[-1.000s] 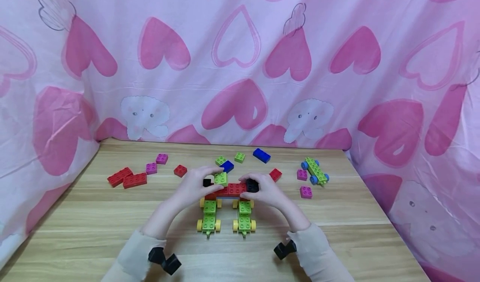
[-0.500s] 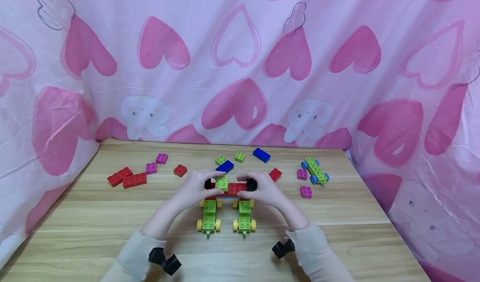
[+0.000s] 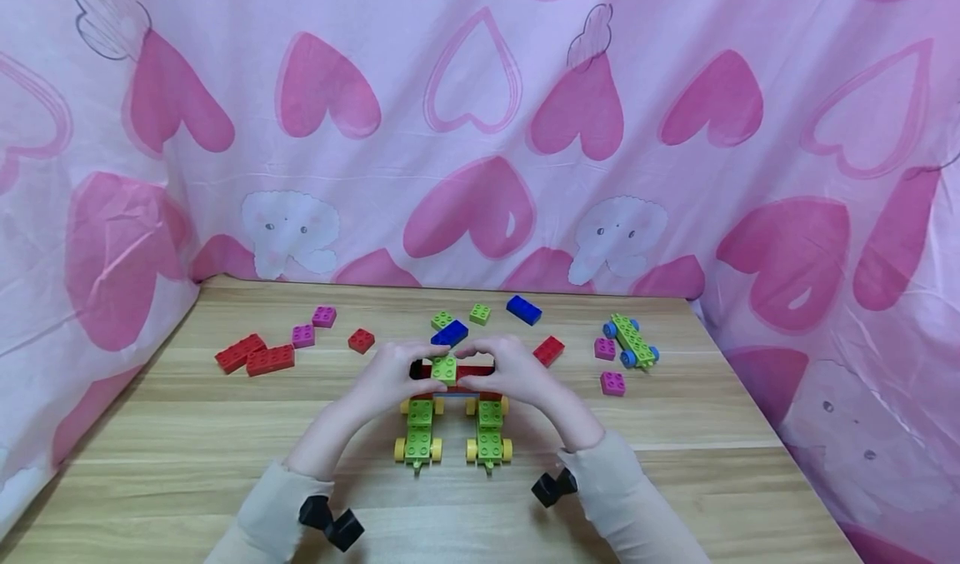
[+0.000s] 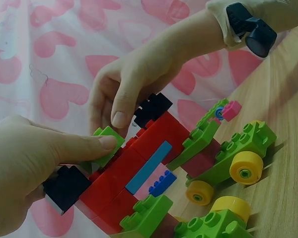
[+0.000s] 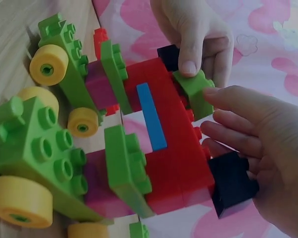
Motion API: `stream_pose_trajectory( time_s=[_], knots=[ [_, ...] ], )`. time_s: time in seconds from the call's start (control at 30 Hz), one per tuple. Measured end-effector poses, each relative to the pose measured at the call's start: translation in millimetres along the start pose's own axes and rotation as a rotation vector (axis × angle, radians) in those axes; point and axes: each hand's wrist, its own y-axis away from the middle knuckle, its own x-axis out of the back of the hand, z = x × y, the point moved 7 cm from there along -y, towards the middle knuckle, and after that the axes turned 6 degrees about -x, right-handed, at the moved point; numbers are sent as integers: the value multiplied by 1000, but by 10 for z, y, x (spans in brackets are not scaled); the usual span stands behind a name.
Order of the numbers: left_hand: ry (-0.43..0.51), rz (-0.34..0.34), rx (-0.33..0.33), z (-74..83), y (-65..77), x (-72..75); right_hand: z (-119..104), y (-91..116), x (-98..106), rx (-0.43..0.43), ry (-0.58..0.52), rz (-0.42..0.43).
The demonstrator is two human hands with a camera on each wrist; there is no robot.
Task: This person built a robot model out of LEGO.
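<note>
Head view: both forearms angle inward. My left hand arched, fingers pinching green block at red blocks' studded top; right hand curved opposite.

Left wrist: right thumb points down.

Right wrist: right thumb meets green block's corner; whether fingers grip, can't tell.

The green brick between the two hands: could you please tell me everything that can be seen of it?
The green brick is a bright lime block that looks like plastic, with four round studs on top. Studs up, it lies on or just above the studded top of the red bricks; whether it is seated I cannot tell. The left hand pinches it, and the right hand seems to touch its other side.
</note>
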Motion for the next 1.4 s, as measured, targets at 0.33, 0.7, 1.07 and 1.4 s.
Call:
stream_pose_trajectory(
  time_s=[0.33,0.7,1.07,1.4],
  knots=[
    [-20,-9,24,-19,3,-18,-69,-58,-37,-14,60,-47],
    [-27,-59,69,-105,7,-40,-32,-63,-47,-40,22,-49],
    [-40,-95,81,-147,-7,-63,-34,-73,-53,-38,39,-45],
    [-44,-101,44,-133,-18,-47,-146,-133,-68,14,10,-56]
  ],
)
